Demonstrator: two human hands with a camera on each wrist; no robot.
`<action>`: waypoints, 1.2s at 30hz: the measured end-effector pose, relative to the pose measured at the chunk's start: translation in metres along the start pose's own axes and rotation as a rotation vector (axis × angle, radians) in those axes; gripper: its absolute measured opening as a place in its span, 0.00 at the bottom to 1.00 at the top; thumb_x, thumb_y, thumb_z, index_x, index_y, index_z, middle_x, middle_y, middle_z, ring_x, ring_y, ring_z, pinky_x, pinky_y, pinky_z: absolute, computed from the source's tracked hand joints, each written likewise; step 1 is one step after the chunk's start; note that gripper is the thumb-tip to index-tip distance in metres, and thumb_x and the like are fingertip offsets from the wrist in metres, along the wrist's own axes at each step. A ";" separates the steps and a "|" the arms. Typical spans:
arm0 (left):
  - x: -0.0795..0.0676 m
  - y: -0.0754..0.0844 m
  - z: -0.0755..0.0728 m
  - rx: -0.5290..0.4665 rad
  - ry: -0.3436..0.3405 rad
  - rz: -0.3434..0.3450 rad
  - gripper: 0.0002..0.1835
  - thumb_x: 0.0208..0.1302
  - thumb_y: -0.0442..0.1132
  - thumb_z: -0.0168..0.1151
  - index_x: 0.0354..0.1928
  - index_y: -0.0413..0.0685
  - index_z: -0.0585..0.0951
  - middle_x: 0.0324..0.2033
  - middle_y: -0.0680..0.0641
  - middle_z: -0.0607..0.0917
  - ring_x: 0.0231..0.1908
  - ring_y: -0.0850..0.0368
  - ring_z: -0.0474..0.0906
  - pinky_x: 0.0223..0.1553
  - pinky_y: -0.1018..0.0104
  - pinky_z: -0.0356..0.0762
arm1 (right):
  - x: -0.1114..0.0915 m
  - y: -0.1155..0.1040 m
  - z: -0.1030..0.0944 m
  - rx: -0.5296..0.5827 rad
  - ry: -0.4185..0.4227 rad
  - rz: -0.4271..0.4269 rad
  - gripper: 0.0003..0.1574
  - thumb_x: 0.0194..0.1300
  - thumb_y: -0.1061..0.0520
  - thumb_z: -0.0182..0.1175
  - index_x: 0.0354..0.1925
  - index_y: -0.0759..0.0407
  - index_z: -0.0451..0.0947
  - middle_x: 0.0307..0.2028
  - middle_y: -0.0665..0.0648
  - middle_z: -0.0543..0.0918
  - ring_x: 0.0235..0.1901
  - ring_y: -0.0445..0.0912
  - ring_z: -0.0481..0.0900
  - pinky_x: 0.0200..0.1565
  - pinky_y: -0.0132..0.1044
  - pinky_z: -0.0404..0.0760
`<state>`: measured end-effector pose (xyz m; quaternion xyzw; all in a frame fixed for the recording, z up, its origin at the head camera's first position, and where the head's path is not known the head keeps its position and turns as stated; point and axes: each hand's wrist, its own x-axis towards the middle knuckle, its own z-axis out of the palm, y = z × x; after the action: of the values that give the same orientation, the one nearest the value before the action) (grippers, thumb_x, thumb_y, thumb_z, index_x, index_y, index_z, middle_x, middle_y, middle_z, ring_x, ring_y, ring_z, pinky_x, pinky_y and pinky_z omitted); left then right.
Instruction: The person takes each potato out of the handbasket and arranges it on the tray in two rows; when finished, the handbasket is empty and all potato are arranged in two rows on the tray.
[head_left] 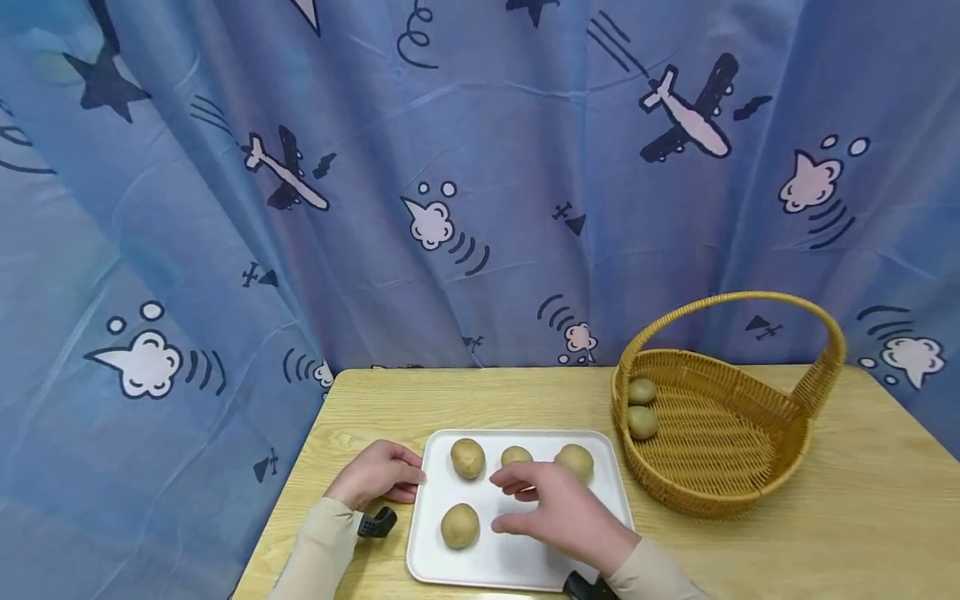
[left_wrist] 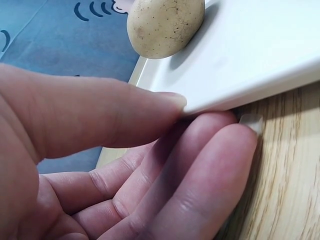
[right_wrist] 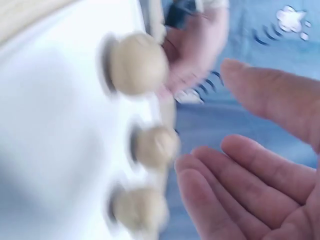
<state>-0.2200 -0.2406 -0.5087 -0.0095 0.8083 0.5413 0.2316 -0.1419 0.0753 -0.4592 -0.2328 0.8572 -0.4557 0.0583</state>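
Observation:
A white tray lies on the table with several potatoes on it. My left hand holds the tray's left edge; in the left wrist view the thumb is at the rim and the fingers are beneath it. One potato is at the tray's near left, another potato at its far left. Above the tray's middle, my right hand hovers with thumb and fingers spread and holds nothing. Just beyond it sit a small, partly covered potato and a larger potato.
To the tray's right stands a wicker basket with a tall arched handle. Inside, against its left wall, are an upper potato and a lower potato. A blue patterned curtain hangs behind the wooden table.

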 end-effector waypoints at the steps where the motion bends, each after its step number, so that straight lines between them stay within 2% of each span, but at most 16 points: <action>1: 0.000 -0.001 -0.001 -0.002 0.003 0.000 0.14 0.67 0.32 0.72 0.51 0.30 0.85 0.37 0.41 0.89 0.30 0.58 0.88 0.36 0.63 0.94 | -0.004 0.000 -0.011 -0.008 0.009 -0.010 0.25 0.61 0.48 0.82 0.53 0.55 0.89 0.48 0.56 0.92 0.46 0.51 0.91 0.51 0.38 0.92; 6: 0.000 -0.006 -0.006 -0.005 -0.004 -0.005 0.15 0.69 0.32 0.70 0.52 0.29 0.85 0.38 0.41 0.90 0.32 0.57 0.89 0.37 0.63 0.94 | -0.024 0.003 -0.071 -0.063 0.062 0.012 0.21 0.66 0.44 0.78 0.52 0.51 0.89 0.48 0.51 0.92 0.45 0.42 0.91 0.49 0.35 0.92; 10: -0.001 -0.008 -0.009 -0.007 -0.001 -0.011 0.15 0.69 0.33 0.70 0.53 0.29 0.84 0.39 0.40 0.89 0.33 0.57 0.88 0.38 0.63 0.94 | -0.036 0.015 -0.118 -0.110 0.116 0.090 0.19 0.68 0.46 0.77 0.53 0.51 0.90 0.49 0.52 0.93 0.44 0.39 0.90 0.47 0.31 0.91; 14: -0.002 -0.011 -0.011 -0.016 0.014 -0.022 0.15 0.69 0.33 0.70 0.53 0.30 0.85 0.38 0.41 0.89 0.33 0.56 0.87 0.38 0.63 0.94 | -0.035 0.037 -0.161 -0.137 0.134 0.146 0.19 0.69 0.47 0.75 0.55 0.51 0.89 0.50 0.53 0.93 0.45 0.36 0.89 0.47 0.30 0.90; 18: -0.003 -0.014 -0.011 -0.015 0.017 -0.021 0.16 0.69 0.33 0.70 0.53 0.29 0.85 0.38 0.41 0.89 0.32 0.56 0.88 0.37 0.62 0.94 | -0.024 0.070 -0.192 -0.108 0.079 0.184 0.22 0.71 0.49 0.74 0.60 0.54 0.87 0.54 0.56 0.92 0.49 0.39 0.89 0.49 0.29 0.89; 22: -0.001 -0.015 -0.010 -0.012 0.005 -0.018 0.16 0.69 0.34 0.70 0.54 0.29 0.85 0.38 0.41 0.89 0.33 0.56 0.88 0.38 0.62 0.95 | -0.012 0.100 -0.208 -0.065 0.000 0.206 0.28 0.71 0.51 0.74 0.64 0.61 0.83 0.57 0.61 0.90 0.54 0.46 0.90 0.51 0.29 0.89; 27: 0.000 -0.014 -0.008 -0.010 -0.007 -0.016 0.17 0.70 0.34 0.70 0.55 0.29 0.85 0.39 0.40 0.90 0.33 0.56 0.88 0.38 0.61 0.95 | 0.000 0.125 -0.211 -0.029 -0.084 0.198 0.31 0.69 0.56 0.75 0.66 0.68 0.80 0.60 0.68 0.87 0.58 0.59 0.88 0.52 0.29 0.88; 31: 0.001 -0.011 -0.005 -0.011 -0.019 -0.014 0.16 0.70 0.34 0.70 0.54 0.29 0.85 0.39 0.40 0.89 0.33 0.56 0.88 0.39 0.62 0.95 | 0.005 0.140 -0.211 -0.008 -0.129 0.214 0.31 0.67 0.60 0.75 0.65 0.70 0.80 0.61 0.70 0.86 0.58 0.61 0.88 0.52 0.29 0.88; 36: 0.003 -0.005 -0.001 -0.011 -0.028 -0.011 0.16 0.70 0.34 0.70 0.54 0.30 0.85 0.39 0.41 0.90 0.33 0.56 0.88 0.38 0.62 0.94 | 0.006 0.149 -0.209 -0.008 -0.140 0.239 0.33 0.64 0.62 0.77 0.64 0.72 0.80 0.59 0.71 0.87 0.58 0.62 0.88 0.51 0.29 0.89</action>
<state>-0.2213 -0.2434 -0.5138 -0.0075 0.8020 0.5444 0.2457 -0.2637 0.3009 -0.4583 -0.1605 0.8744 -0.4249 0.1707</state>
